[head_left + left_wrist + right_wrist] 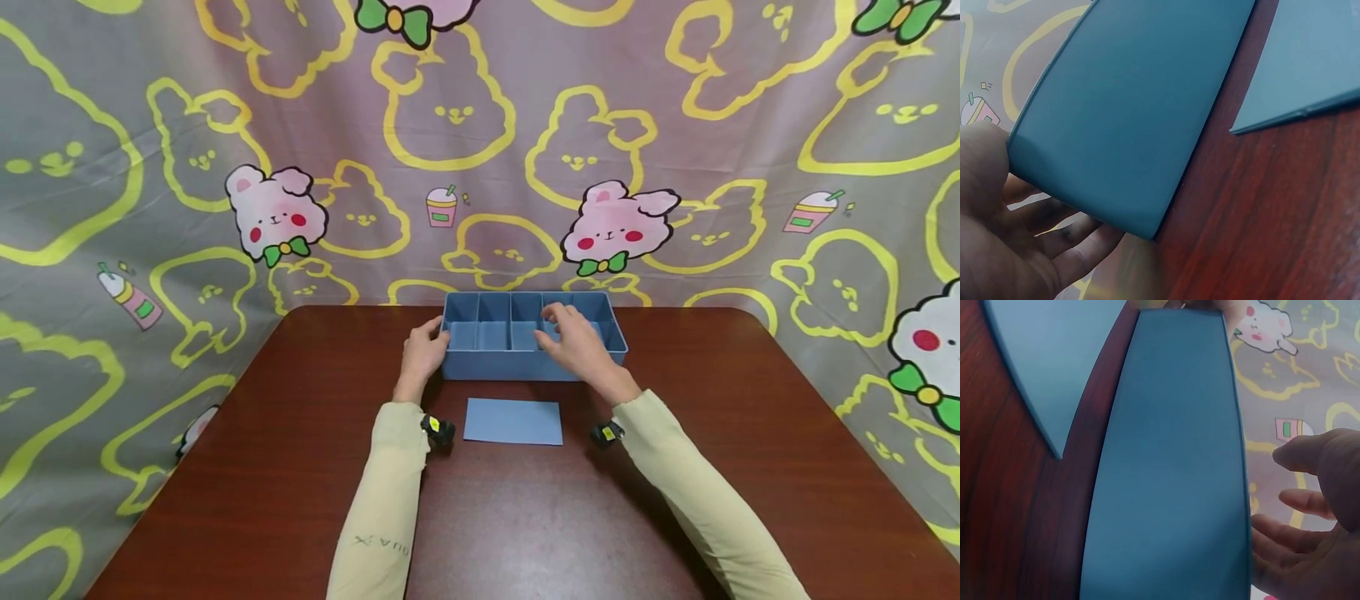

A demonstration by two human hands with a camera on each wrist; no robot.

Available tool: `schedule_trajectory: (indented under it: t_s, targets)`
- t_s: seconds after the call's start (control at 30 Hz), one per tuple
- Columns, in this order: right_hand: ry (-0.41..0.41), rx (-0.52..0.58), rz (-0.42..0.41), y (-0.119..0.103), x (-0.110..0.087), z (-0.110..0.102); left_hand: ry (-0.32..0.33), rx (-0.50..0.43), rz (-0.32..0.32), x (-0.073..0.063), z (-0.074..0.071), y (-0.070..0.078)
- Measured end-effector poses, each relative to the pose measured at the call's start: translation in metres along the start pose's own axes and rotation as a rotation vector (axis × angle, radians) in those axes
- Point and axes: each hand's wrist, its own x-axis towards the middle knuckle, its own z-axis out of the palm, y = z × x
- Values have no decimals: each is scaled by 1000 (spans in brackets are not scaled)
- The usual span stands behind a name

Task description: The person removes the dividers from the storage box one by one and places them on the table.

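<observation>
A blue divided storage box (517, 367) stands near the far edge of the table, its compartments facing up. My left hand (422, 354) grips its left end, the thumb at the rim and the fingers along the short end wall. Over the right compartments hovers my right hand (581, 343), fingers loosely bent and holding nothing. It hides part of the dividers there. Relaxed, spread fingers (1297, 540) show beside the box's long wall (1169, 456) in the right wrist view. In front of the box lies a flat light-blue rectangular panel (513, 422).
The brown wooden table (300, 467) extends to both sides and toward me. Behind it hangs a patterned curtain (480, 167) with yellow outlines and cartoon rabbits, close to the box's back. Each wrist carries a small black camera.
</observation>
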Motion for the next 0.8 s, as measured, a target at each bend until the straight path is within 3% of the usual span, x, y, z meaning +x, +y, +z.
schedule_trajectory:
  t_s: [0.4, 0.8]
  targets:
    - [-51, 22, 91, 13, 12, 5, 2, -14, -8, 2, 2, 0]
    - [-91, 34, 175, 10, 19, 2, -4, -9, -7, 1, 1, -1]
